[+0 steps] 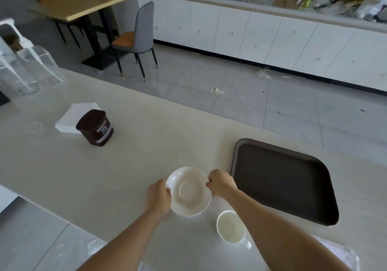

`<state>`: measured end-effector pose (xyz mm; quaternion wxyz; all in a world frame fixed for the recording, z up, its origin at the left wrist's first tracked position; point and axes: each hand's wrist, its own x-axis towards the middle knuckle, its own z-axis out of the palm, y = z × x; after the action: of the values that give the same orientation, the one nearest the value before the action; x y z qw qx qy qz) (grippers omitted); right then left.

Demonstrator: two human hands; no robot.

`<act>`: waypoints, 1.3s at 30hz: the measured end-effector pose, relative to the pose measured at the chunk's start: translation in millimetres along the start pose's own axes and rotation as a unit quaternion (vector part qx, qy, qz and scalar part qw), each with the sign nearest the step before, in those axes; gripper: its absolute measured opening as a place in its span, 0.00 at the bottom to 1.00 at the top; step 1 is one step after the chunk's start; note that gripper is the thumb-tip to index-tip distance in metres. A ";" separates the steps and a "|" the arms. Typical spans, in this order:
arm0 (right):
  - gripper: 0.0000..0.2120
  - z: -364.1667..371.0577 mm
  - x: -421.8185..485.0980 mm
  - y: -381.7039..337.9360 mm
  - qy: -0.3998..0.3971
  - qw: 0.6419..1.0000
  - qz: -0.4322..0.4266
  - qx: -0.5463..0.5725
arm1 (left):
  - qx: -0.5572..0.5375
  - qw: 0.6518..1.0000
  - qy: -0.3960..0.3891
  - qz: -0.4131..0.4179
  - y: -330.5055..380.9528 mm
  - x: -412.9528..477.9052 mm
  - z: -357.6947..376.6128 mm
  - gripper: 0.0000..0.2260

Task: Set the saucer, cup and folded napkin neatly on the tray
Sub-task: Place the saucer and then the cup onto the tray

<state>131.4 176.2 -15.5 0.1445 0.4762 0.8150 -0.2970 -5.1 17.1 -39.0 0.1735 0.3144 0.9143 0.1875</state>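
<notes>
Both hands grip the white saucer (189,191) by its rim above the counter (129,166): left hand (158,196) at its 9 o'clock edge, right hand (221,183) at 2 o'clock, fingers closed on it. It looks like glazed ceramic, so probably stiff, slick and chippable (opposite rim holds suit it). The empty tray (282,178) lies at 3 o'clock; the cup (230,226) stands at 5 o'clock.

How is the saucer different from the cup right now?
The saucer is wide and shallow, while the cup is narrower, deeper and has a handle. The saucer is gripped at its rim by the left hand and right hand; the cup stands untouched on the counter. Both are white, and neither is on the tray yet.
</notes>
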 end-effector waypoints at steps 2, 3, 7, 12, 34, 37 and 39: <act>0.06 -5.6 -0.3 5.3 0.013 1.000 -0.002 0.010 | -0.018 1.000 0.014 0.006 7.2 0.2 0.1 0.05; 0.05 -9.1 -0.5 8.2 0.021 1.000 -0.003 0.016 | -0.028 0.999 0.022 0.008 11.8 0.8 0.0 0.04; 0.08 -25.2 -3.6 25.6 0.052 0.997 -0.002 0.047 | -0.039 0.998 0.038 0.025 35.1 3.4 0.0 0.04; 0.09 -51.2 -8.8 59.3 0.103 0.989 0.015 0.101 | -0.090 0.993 0.049 0.057 76.8 9.4 4.0 0.06; 0.09 -86.0 12.2 192.7 0.152 0.958 0.159 0.183 | -0.031 0.983 -0.135 0.117 218.8 41.2 80.0 0.07; 0.08 -84.1 16.5 195.0 0.144 0.958 0.162 0.188 | -0.028 0.985 -0.131 0.108 220.9 42.4 83.5 0.07; 0.09 -83.5 18.4 196.2 0.144 0.960 0.159 0.182 | -0.020 0.985 -0.133 0.109 222.0 40.9 84.9 0.06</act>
<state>295.1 313.4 -27.7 -0.0181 0.6559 0.6728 -0.3418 114.6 225.6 -20.6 0.2782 0.4306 0.8395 0.1802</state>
